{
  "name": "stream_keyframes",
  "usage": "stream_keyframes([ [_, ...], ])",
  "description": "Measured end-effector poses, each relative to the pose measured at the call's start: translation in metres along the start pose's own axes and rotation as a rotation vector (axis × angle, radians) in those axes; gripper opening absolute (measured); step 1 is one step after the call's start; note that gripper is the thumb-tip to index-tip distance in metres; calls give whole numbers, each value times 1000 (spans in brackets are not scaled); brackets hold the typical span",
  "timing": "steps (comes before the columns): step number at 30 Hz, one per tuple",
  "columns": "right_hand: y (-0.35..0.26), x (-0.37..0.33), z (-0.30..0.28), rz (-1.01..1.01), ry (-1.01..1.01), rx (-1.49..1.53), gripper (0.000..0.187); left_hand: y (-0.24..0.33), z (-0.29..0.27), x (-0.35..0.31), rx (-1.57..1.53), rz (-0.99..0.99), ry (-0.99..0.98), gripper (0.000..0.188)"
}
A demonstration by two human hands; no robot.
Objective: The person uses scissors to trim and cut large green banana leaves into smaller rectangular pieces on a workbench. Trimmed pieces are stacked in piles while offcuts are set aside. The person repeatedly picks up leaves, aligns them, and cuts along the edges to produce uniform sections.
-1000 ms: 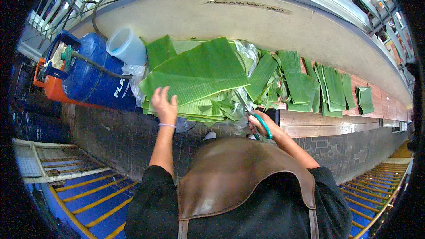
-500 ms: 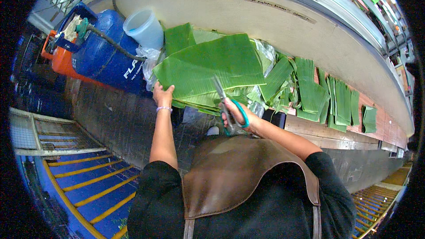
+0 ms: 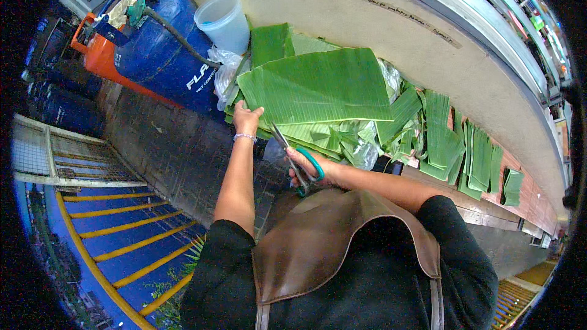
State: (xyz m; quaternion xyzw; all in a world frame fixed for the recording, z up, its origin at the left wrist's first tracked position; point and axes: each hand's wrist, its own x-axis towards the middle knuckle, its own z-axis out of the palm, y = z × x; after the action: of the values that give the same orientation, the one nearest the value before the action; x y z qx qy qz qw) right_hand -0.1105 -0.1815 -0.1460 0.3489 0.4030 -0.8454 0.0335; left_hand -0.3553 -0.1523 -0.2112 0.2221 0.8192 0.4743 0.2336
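Observation:
A large green banana leaf piece (image 3: 324, 82) lies on top of a pile of leaves. My left hand (image 3: 247, 121), with a beaded bracelet at the wrist, grips the near left corner of the leaves, its thumb showing on the near side and its fingers at the edge. In my right hand (image 3: 301, 168) is a pair of scissors (image 3: 280, 137) with teal handles. The blades point up and to the left, slightly parted, just short of the pile's near edge. Cut leaf scraps (image 3: 342, 140) lie beneath the big leaf, beside clear plastic (image 3: 367, 153).
To the left stand a blue gas cylinder (image 3: 165, 55) with a hose and an orange one (image 3: 99, 55). A translucent bucket (image 3: 225, 27) is behind the leaves by the wall. Stacks of cut leaf (image 3: 477, 156) line the wooden bench (image 3: 532, 201) at right. Yellow railings (image 3: 122, 239) are at lower left.
The scissors have drawn back from over the leaf and moved left, toward my left hand. The whole view has shifted, so the leaves and cylinders appear further right.

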Motion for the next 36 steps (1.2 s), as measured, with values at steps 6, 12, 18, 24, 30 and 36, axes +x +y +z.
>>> stream_keyframes([
  [6,6,4,9,0,48,28,70,5,3,-3,-145,-18,-188,37],
  [12,5,1,14,-34,99,46,66,22,6,-8,-465,-217,-198,21],
  [18,1,5,14,-79,163,38,63,37,10,-34,-402,-154,-228,24],
  [24,0,20,19,-95,176,56,66,36,7,-35,-379,-245,-208,15],
  [30,-9,31,30,-127,182,96,66,33,0,-35,-385,-247,-259,14],
  [36,-14,36,38,-159,196,106,69,31,-4,-38,-430,-269,-283,14],
])
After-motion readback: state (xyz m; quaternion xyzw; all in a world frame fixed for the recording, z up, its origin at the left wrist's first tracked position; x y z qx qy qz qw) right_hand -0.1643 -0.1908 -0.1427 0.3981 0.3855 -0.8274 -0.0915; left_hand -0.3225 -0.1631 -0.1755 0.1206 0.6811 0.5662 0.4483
